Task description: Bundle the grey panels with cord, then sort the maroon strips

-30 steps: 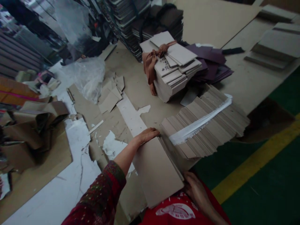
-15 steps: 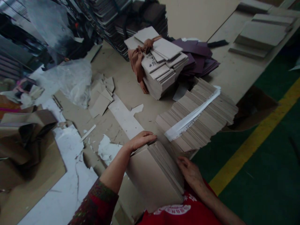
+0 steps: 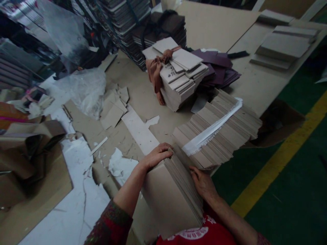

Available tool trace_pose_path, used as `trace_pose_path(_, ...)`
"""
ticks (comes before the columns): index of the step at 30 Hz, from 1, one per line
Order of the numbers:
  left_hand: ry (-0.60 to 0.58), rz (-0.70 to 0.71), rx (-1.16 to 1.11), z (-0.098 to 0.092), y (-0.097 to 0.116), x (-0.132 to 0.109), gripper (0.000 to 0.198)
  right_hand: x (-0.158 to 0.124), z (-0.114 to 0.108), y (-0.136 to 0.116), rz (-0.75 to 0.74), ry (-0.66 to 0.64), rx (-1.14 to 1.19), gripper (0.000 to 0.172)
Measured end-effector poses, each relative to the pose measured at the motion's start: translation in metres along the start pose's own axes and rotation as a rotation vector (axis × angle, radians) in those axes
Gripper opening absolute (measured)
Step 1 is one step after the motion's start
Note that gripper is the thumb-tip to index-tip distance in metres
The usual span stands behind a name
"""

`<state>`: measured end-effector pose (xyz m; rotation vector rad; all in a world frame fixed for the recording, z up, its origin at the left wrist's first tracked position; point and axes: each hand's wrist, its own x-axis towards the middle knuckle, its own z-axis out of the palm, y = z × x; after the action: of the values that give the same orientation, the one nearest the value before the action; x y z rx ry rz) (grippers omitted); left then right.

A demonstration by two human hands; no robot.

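A thick stack of grey cardboard sheets stands tilted on edge against my body at the table's near side. My left hand curls over its far top corner, fingers closed on the sheets. My right hand presses against the stack's right edge, fingers wrapped on it. Just beyond lies a fanned pile of the same grey sheets with a white strip across it.
A bundle of grey boards tied with brown cloth sits mid-table, purple sheets behind it. Torn paper scraps, clear plastic and crumpled cardboard lie left. Tall dark stacks stand at the back. Green floor with a yellow line is right.
The stack has been raised from lying flat to standing tilted on edge. My right hand moved up from its near corner to its right edge.
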<state>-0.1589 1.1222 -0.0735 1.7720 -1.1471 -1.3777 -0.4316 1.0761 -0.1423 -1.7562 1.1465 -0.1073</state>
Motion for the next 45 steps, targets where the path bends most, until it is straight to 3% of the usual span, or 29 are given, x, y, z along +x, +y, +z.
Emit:
trace_pose_path(13,-0.096,0.001,0.246,0.005,-0.009,0.027,0.028,0.003,-0.002,0.011,-0.1,-0.123,-0.079,0.047)
trace_pose_path(21,-0.01,-0.137,0.362,0.014,-0.003,0.031,0.03,0.003,-0.005,0.012,-0.131,-0.155,-0.092,0.048)
trace_pose_path(33,-0.038,-0.172,0.466,0.016,0.006,0.037,0.026,0.001,-0.006,0.014,-0.124,-0.149,-0.049,0.048)
trace_pose_path(40,-0.037,-0.228,0.504,0.012,0.0,0.026,0.027,0.001,-0.006,0.009,-0.13,-0.173,-0.042,0.046)
trace_pose_path(45,0.005,-0.31,0.465,0.01,-0.002,0.013,0.034,0.002,-0.003,0.005,-0.211,-0.225,-0.046,0.045)
